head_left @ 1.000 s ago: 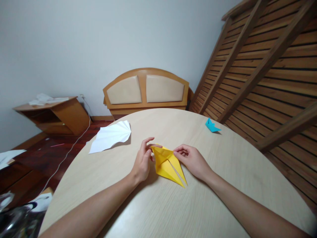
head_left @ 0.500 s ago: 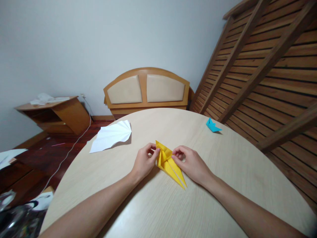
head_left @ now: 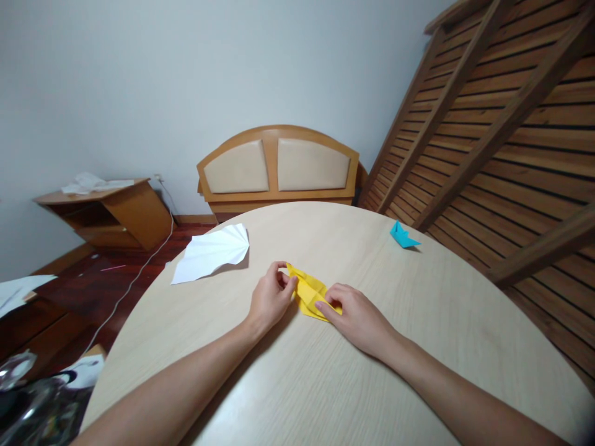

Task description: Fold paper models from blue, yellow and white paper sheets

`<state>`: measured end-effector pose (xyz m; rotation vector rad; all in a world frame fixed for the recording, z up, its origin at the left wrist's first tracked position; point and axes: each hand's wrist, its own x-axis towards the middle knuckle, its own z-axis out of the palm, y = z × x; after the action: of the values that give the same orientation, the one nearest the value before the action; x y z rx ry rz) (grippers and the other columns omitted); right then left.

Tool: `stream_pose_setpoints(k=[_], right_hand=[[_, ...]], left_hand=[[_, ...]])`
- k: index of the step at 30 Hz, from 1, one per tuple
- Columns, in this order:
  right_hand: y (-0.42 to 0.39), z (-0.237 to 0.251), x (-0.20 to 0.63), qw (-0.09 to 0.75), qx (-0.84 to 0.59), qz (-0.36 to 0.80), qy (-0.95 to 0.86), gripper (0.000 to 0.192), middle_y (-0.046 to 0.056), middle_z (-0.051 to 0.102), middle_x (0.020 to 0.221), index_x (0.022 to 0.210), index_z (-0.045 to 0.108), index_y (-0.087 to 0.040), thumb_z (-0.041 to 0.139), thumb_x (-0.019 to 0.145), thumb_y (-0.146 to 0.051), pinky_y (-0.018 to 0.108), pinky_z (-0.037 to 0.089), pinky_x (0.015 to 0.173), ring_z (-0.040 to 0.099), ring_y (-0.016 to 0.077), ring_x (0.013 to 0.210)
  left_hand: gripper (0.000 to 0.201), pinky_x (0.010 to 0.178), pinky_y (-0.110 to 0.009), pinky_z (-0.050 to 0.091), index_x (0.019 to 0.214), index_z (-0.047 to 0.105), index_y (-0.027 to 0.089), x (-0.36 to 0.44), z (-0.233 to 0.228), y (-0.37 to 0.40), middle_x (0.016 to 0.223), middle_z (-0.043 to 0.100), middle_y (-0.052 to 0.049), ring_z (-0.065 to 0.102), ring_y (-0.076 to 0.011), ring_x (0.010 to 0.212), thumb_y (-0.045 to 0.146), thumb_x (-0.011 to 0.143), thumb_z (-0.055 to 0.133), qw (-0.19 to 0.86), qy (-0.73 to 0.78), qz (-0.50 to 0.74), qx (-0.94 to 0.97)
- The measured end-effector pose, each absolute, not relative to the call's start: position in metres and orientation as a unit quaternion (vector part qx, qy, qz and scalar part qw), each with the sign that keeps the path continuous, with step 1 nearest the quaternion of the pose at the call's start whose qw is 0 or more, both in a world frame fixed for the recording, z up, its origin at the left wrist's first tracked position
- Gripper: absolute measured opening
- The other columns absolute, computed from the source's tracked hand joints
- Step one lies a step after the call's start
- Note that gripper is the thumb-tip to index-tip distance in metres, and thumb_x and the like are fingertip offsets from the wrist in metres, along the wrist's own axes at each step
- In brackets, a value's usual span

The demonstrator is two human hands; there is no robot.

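Note:
A folded piece of yellow origami paper [head_left: 307, 292] lies between my hands over the middle of the table. My left hand [head_left: 272, 296] pinches its left corner between thumb and fingers. On the right side, my right hand [head_left: 356, 314] grips the paper, its thumb pressed on the near part and its fingers curled behind. The right end of the paper is partly hidden under that hand. Creases and raised flaps show on the paper's surface.
On the round wooden table [head_left: 325, 396], a creased white paper [head_left: 214, 249] lies at the far left and a small blue folded paper boat [head_left: 403, 235] at the far right. Beyond stand a headboard [head_left: 279, 164], a low cabinet [head_left: 125, 217] and wooden slats [head_left: 502, 142].
The two long yellow points that reached toward me no longer stick out; that part is folded up. My right hand has moved slightly nearer to me, while the left still pinches its corner.

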<state>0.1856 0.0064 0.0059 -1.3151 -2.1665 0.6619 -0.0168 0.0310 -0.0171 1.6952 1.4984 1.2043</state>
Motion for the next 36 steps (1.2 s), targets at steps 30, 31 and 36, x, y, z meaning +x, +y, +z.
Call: stream_pose_setpoints(k=[30, 31, 36], right_hand=[[0.021, 0.006, 0.206, 0.221, -0.361, 0.213, -0.881, 0.018, 0.004, 0.065, 0.091, 0.084, 0.063, -0.02, 0.054, 0.1, -0.022, 0.035, 0.044, 0.086, 0.058, 0.0202, 0.091], [0.022, 0.006, 0.207, 0.221, -0.362, 0.212, -0.881, 0.018, 0.005, 0.065, 0.092, 0.084, 0.063, -0.02, 0.053, 0.1, -0.022, 0.035, 0.044, 0.087, 0.057, 0.0205, 0.093], [0.024, 0.003, 0.207, 0.231, -0.375, 0.21, -0.873, 0.021, 0.004, 0.063, 0.09, 0.082, 0.06, -0.02, 0.052, 0.101, -0.025, 0.035, 0.044, 0.085, 0.057, 0.0205, 0.091]], left_hand=[[0.017, 0.118, -0.053, 0.027, 0.107, 0.063, 0.02, -0.035, 0.006, 0.034, 0.099, 0.073, -0.005, 0.06, -0.0215, 0.108, 0.016, 0.096, 0.05, -0.029, 0.293, 0.244, 0.924], [0.017, 0.117, -0.053, 0.028, 0.107, 0.062, 0.02, -0.034, 0.005, 0.034, 0.1, 0.073, -0.005, 0.06, -0.0215, 0.107, 0.015, 0.096, 0.05, -0.029, 0.298, 0.243, 0.922], [0.019, 0.114, -0.057, 0.032, 0.11, 0.06, 0.019, -0.033, 0.004, 0.034, 0.101, 0.072, -0.006, 0.06, -0.0234, 0.105, 0.013, 0.094, 0.051, -0.017, 0.341, 0.236, 0.91]])
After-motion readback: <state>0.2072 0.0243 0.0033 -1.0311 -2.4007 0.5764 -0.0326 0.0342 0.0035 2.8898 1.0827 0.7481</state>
